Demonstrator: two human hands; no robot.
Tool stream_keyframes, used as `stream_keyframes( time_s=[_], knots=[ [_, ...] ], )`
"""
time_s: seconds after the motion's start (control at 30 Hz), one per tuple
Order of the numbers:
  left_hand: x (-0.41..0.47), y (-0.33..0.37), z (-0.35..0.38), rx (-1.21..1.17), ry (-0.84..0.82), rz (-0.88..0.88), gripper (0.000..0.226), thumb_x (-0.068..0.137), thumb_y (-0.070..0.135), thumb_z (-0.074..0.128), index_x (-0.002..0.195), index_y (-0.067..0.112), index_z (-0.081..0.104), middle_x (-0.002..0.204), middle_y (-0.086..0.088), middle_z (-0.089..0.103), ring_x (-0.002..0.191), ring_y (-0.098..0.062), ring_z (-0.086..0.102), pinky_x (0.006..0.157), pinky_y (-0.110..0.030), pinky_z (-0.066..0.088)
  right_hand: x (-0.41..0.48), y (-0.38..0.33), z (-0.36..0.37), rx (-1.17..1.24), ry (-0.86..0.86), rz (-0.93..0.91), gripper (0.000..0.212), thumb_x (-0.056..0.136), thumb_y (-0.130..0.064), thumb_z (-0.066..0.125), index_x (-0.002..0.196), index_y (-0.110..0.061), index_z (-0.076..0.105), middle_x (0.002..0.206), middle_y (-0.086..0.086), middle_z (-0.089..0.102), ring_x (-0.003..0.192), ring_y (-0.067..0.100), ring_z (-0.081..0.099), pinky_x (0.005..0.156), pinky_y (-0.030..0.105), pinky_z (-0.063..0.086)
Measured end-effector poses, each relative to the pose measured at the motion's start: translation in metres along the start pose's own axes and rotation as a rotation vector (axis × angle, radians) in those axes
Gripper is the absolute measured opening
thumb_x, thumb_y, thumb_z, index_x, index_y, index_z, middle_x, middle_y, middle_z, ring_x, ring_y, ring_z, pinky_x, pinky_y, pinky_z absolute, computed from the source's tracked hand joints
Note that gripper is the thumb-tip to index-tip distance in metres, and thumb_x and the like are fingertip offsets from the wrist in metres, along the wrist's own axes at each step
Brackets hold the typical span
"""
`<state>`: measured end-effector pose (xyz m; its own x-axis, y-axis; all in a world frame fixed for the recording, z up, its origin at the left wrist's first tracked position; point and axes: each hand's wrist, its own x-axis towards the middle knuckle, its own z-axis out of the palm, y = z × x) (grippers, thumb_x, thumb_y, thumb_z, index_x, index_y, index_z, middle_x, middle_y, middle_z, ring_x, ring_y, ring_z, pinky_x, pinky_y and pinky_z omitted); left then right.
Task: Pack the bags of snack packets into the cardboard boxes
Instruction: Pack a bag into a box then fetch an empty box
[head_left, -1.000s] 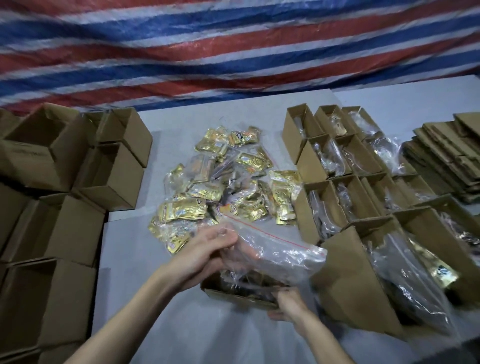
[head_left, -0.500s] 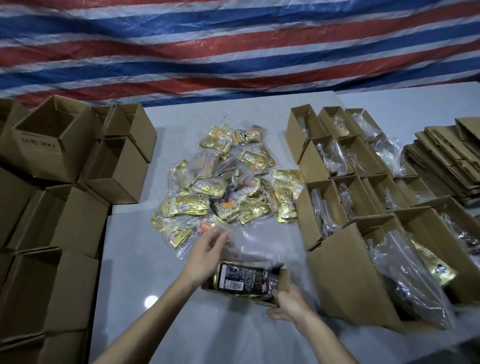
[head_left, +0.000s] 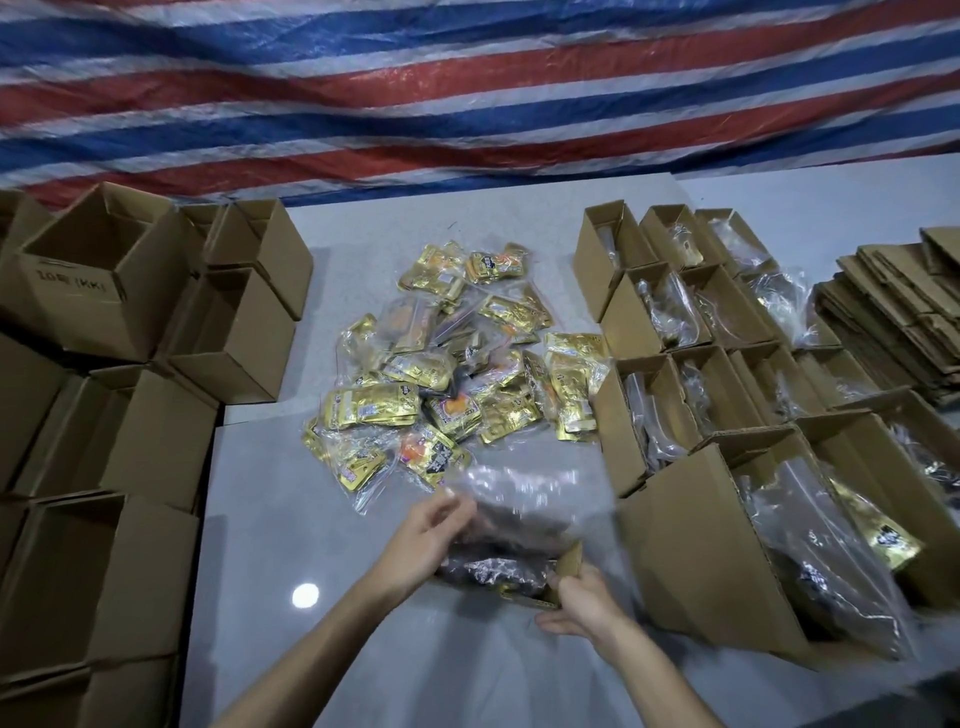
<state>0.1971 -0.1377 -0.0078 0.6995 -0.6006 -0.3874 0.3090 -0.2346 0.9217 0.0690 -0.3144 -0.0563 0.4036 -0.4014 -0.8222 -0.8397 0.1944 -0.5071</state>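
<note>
My left hand (head_left: 423, 540) is gripping the clear bag (head_left: 511, 525), pushing it down into the small box (head_left: 563, 569) on the bench (head_left: 291, 519); my right hand (head_left: 579, 605) is curling its fingers round the box's near corner.

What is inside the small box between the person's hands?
A clear plastic bag holding dark snack packets sits in the small box, its top sticking out and blurred. The left hand and the bag hide the box's bottom.
</note>
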Motion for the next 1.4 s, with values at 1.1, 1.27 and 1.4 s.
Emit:
stream_keyframes(
  time_s=[1.1,1.27,1.4],
  knots=[
    [-0.009,-0.035,0.063,1.092,0.192,0.133,0.017,0.096,0.034,0.055,0.105,0.027,0.068,0.109,0.014,0.064,0.11,-0.007,0.06,0.104,-0.032,0.04,0.021,-0.02,0.012,-0.006,0.278,-0.051,0.008,0.077,-0.015,0.075,0.081,-0.019,0.069,0.091,0.007,0.074,0.075,0.024,0.065,0.044,0.025,0.055],
    [-0.021,-0.025,0.054,0.587,0.587,0.02,0.015,0.088,0.027,0.069,0.074,0.022,0.065,0.083,0.004,0.063,0.082,-0.023,0.062,0.076,-0.04,0.05,0.021,-0.002,0.012,0.114,0.218,0.014,0.01,0.092,-0.021,0.067,0.084,-0.014,0.066,0.101,0.013,0.066,0.094,0.037,0.064,0.063,0.049,0.061],
    [-0.023,-0.018,0.045,0.594,0.458,-0.522,0.043,0.09,0.06,0.057,0.07,0.023,0.066,0.08,-0.005,0.07,0.08,-0.024,0.064,0.074,-0.028,0.048,0.02,0.016,0.016,0.001,0.356,0.003,0.022,0.093,-0.028,0.065,0.1,-0.008,0.072,0.11,0.013,0.071,0.11,0.028,0.065,0.088,0.024,0.048]
  ],
)
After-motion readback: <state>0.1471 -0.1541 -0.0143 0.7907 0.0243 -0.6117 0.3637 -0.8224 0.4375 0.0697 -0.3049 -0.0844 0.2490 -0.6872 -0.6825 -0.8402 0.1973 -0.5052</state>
